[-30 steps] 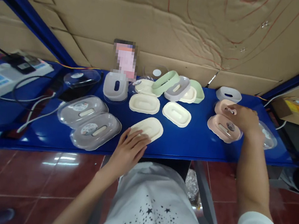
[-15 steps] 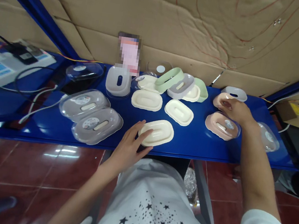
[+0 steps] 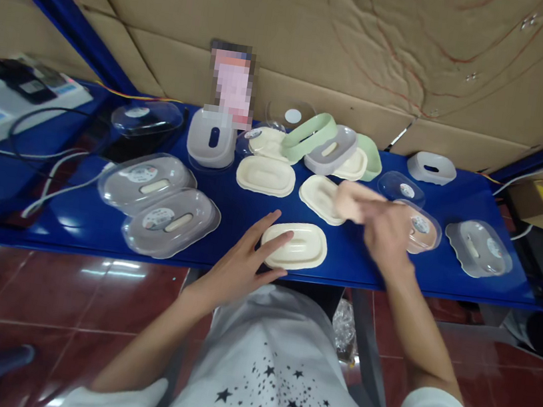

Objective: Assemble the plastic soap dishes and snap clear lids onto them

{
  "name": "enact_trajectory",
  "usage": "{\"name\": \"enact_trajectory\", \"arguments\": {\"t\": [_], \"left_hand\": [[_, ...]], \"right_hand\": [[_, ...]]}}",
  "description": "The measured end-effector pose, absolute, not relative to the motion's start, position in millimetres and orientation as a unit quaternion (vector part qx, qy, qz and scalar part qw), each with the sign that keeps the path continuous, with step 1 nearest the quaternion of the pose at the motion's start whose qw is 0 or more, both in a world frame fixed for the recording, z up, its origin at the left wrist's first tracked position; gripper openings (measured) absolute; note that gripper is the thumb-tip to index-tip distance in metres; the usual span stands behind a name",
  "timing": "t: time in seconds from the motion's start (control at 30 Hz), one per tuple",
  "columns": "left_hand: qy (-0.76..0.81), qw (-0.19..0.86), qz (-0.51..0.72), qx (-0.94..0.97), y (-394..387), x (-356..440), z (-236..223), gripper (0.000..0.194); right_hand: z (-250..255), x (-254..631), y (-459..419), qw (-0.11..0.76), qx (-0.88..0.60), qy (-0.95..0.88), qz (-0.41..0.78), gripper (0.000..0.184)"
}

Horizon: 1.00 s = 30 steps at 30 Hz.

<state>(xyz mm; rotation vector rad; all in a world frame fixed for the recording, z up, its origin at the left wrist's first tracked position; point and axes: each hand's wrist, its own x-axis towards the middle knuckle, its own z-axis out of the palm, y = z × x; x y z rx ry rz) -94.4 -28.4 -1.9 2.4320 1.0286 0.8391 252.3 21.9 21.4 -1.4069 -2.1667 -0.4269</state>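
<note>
At the left, the left hand point(image 3: 237, 263) has gone from fingers laid over the nearest cream tray point(image 3: 301, 248) to thumb and fingers spread wide about its left end, one finger reaching over the top; the tray now lies straighter along the front edge. The right hand point(image 3: 391, 234) has come leftward, pinching a blurred pink shell point(image 3: 357, 199) in front of another cream tray point(image 3: 320, 197), and a clear lid point(image 3: 401, 189) is bared where that shell stood. My reading is that shell and nearest tray are being brought together. Across the blue counter point(image 3: 349, 258), from the left, are a white power strip point(image 3: 63, 103), two grey cases point(image 3: 163, 205) under clear covers, an upright grey shell point(image 3: 204, 143), a third cream tray point(image 3: 266, 176), a green ring point(image 3: 308, 140) leaning at the back, then a covered pink case point(image 3: 426, 231) and a covered grey case point(image 3: 480, 250). Brown cardboard point(image 3: 177, 8) walls the rear; below are red tiles point(image 3: 109, 315), and an open carton point(image 3: 534, 205) sits beyond the right end.
</note>
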Motion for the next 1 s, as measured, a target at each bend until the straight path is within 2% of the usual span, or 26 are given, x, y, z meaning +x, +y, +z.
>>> {"name": "enact_trajectory", "arguments": {"t": [0.1,0.2,0.27,0.3,0.47,0.53,0.67,0.83,1.0], "left_hand": [[0.343,0.118,0.304,0.881,-26.2,-93.8,-3.7,0.085],[0.304,0.011,0.287,0.908,-23.9,-98.8,-6.0,0.076],[0.284,-0.028,0.270,0.920,-23.1,-103.8,-7.0,0.070],[0.279,-0.031,0.266,0.922,-22.9,-106.3,-7.3,0.069],[0.301,0.036,0.282,0.910,-22.3,-112.7,-8.0,0.067],[0.308,0.057,0.293,0.903,-22.0,-112.5,-8.3,0.064],[0.298,0.064,0.296,0.905,-21.0,-111.3,-8.8,0.053],[0.299,0.081,0.314,0.898,-22.2,-114.8,-7.5,0.042],[0.297,0.047,0.323,0.897,-26.1,-116.6,-6.8,0.033]], "right_hand": [[1.7,202.6,-4.4,0.229,-0.371,-0.886,-0.160,0.036],[0.0,170.5,-18.1,0.242,-0.256,-0.919,-0.175,0.029],[4.8,163.4,-20.4,0.254,-0.232,-0.928,-0.143,0.021],[7.5,164.3,-20.5,0.254,-0.232,-0.932,-0.114,0.023],[12.3,198.0,-22.5,0.217,-0.339,-0.915,0.032,0.064],[9.8,211.2,-25.6,0.214,-0.374,-0.898,0.084,0.072],[6.2,216.0,-32.7,0.222,-0.357,-0.896,0.142,0.071],[7.2,207.2,-36.6,0.223,-0.338,-0.904,0.139,0.069],[4.5,207.6,-38.6,0.222,-0.334,-0.907,0.125,0.064]]}}
